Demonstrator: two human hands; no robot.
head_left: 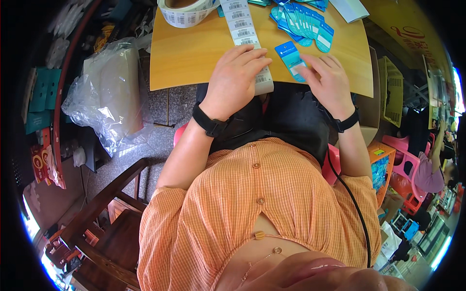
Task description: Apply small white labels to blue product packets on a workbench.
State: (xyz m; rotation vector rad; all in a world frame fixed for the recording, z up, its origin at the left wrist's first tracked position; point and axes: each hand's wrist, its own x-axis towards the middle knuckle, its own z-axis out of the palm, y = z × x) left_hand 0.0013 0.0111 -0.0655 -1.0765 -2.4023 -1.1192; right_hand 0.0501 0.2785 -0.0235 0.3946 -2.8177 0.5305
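Touching 1 blue card (287,52) with right hand (332,82).

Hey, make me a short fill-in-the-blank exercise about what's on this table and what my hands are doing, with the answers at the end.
1. The left hand rests on a strip of labels whose background colour is ____.
2. The right hand touches a blue card at the end ____ the wearer's body, not the far end.
3. On the table, the label roll sits to the ____ of the fanned cards.
4. The wristband on the left arm is coloured ____.

Missing words: white; nearest; left; black.
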